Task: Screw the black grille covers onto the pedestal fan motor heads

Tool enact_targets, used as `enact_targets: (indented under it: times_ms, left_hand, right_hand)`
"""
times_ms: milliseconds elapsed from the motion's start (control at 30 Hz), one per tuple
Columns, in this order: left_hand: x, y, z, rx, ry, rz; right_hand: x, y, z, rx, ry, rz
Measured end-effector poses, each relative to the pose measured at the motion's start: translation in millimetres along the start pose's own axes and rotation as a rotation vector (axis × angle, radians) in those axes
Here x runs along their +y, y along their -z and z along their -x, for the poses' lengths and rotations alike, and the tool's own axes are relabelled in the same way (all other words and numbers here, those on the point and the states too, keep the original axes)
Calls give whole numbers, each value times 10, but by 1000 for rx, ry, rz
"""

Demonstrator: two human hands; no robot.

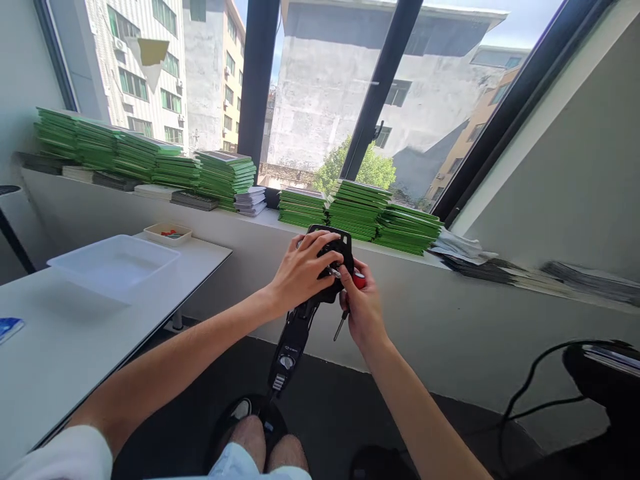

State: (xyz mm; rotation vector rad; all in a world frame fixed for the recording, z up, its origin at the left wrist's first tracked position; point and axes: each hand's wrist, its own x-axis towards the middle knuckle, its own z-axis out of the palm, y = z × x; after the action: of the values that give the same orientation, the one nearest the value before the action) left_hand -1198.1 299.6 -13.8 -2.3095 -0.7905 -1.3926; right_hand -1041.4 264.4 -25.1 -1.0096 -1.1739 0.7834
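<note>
A black standing fan [295, 340] without blades rises in front of me, its column carrying a round knob and a row of buttons. My left hand [311, 263] is laid over the black fan head [345, 241] at its top, fingers curled around it. A short silver shaft [333, 272] shows between the two hands. My right hand [364, 303] is closed around a screwdriver [359, 279] with a red and black handle, its thin metal tip pointing down to the left. The right thumb reaches close to the silver shaft; whether it touches cannot be told.
Left of me a white table [200, 267] bears a translucent plastic bin [125, 263] and a small cream tray [169, 233] with red pieces. Stacks of green booklets [227, 179] line the windowsill. A black cable [520, 373] loops at the right. The fan's round base [225, 427] is by my legs.
</note>
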Motion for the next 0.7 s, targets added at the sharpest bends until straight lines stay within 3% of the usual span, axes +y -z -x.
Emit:
enact_targets:
  times_ms: [267, 500, 700]
  left_hand:
    - [-23, -72, 12, 31, 7, -19]
    - [-134, 16, 13, -52, -68, 49]
    - [-49, -16, -24, -26, 51, 29]
  right_hand:
    - [19, 10, -32, 8, -41, -39]
    - [22, -24, 2, 56, -48, -4]
    - [28, -68, -21, 80, -42, -5]
